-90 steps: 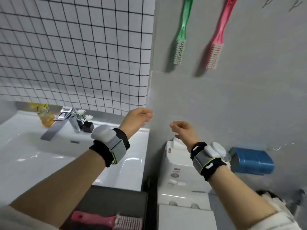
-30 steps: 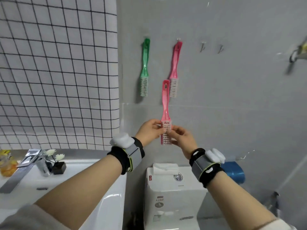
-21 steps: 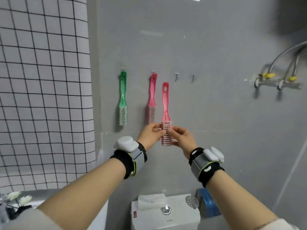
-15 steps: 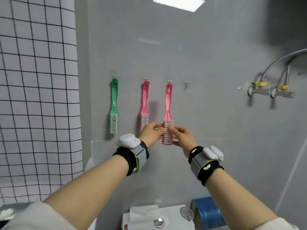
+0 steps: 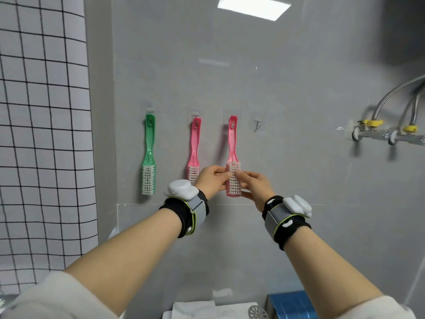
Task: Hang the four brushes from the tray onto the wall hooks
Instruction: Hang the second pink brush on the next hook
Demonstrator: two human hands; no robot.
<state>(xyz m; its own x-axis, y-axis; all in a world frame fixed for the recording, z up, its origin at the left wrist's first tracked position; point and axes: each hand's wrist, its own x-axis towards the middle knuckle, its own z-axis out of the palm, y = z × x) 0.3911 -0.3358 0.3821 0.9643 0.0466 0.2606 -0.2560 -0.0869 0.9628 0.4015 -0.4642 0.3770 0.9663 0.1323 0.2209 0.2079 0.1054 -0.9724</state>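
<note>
A green brush (image 5: 149,155) hangs from the leftmost hook on the grey wall. A pink brush (image 5: 194,146) hangs from the second hook. A second pink brush (image 5: 232,143) stands upright against the wall, the hole in its handle at the third hook. My left hand (image 5: 211,179) pinches its bristle head from the left and my right hand (image 5: 255,186) pinches it from the right. The fourth hook (image 5: 257,125) is bare. The tray is out of view.
A black-grid white tiled wall (image 5: 43,134) fills the left. Chrome pipes and valves with yellow handles (image 5: 388,133) stick out of the wall at right. A toilet tank top (image 5: 213,310) and a blue box (image 5: 291,306) lie along the bottom edge.
Both hands have raised the pink brush from below the hung brushes up to the third hook, shifting it right. The view has tilted upward, away from the sink.
</note>
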